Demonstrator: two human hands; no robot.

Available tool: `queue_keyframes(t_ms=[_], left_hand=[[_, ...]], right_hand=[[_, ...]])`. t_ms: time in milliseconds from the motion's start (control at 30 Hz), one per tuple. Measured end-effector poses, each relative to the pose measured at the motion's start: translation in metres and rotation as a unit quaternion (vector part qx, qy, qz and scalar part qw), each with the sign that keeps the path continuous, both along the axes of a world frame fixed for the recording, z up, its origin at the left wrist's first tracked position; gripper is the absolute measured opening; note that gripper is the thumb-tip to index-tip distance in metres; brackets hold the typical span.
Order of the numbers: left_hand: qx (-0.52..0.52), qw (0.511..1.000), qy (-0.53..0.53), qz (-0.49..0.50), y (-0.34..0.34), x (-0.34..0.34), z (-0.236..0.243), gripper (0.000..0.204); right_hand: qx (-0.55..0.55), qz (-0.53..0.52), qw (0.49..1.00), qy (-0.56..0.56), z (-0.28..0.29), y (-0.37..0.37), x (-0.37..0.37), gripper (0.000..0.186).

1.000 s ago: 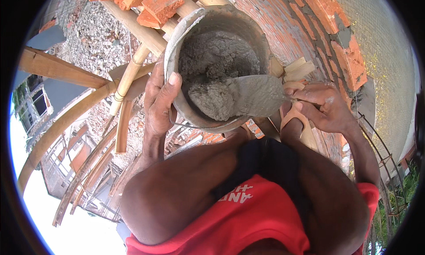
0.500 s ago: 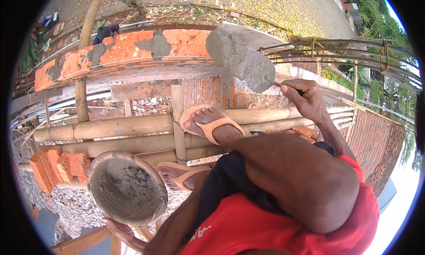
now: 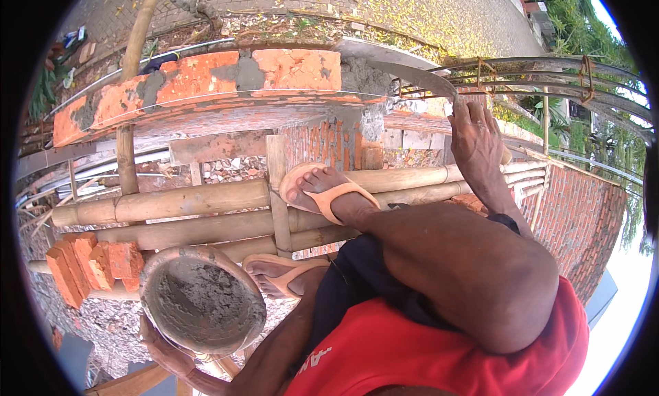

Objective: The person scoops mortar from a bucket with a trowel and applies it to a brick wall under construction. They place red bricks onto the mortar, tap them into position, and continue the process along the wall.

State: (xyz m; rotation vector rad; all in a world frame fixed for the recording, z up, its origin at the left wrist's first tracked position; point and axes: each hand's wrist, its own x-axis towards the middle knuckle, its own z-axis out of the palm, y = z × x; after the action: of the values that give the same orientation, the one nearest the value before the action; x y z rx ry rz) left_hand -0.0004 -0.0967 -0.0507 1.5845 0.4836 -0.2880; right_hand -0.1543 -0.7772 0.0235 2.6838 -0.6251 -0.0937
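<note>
My right hand (image 3: 475, 131) is closed on the handle of a trowel (image 3: 419, 77). The trowel's blade is turned on edge, its tip against wet grey mortar (image 3: 364, 80) at the right end of a row of orange bricks (image 3: 199, 76). A handle end shows behind the wrist. At lower left, my left hand (image 3: 165, 355) grips the outer side of a round bowl (image 3: 152, 303), fingers along its wall. Grey mortar (image 3: 206, 293) lies inside the bowl. Part of this hand is hidden under the bowl.
A taut string (image 3: 226, 95) runs along the brick row. Steel rebar (image 3: 542, 66) juts in from the right. My sandalled feet rest on bamboo poles (image 3: 192, 197) over rubble. Loose bricks (image 3: 99, 262) are stacked left of the bowl. An upright bamboo pole (image 3: 127, 155) stands at left.
The trowel has tipped from flat and loaded to on edge, and its mortar is now at the brick row's end. My left hand has moved up the bowl's left side; the bowl has shifted slightly right.
</note>
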Motion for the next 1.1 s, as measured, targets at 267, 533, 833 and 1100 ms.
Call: queue_keyframes(t_ms=[267, 533, 833, 1100], left_hand=[[0.456, 0.877, -0.152, 0.006, 0.060, 0.086, -0.015, 0.072], [0.264, 0.961, -0.043, -0.070, 0.079, 0.140, -0.091, 0.088], [0.548, 0.824, -0.126, -0.075, 0.061, 0.146, -0.090, 0.089], [0.527, 0.815, -0.221, -0.093, 0.041, 0.153, -0.072, 0.068]], right_hand=[[0.360, -0.208, 0.909, -0.034, 0.047, 0.010, 0.006, 0.029], [0.232, 0.060, 0.971, 0.025, -0.018, -0.047, 0.017, 0.025], [0.249, 0.106, 0.960, 0.068, -0.034, -0.088, 0.031, 0.025], [0.222, 0.071, 0.972, 0.038, -0.023, -0.108, 0.015, 0.026]])
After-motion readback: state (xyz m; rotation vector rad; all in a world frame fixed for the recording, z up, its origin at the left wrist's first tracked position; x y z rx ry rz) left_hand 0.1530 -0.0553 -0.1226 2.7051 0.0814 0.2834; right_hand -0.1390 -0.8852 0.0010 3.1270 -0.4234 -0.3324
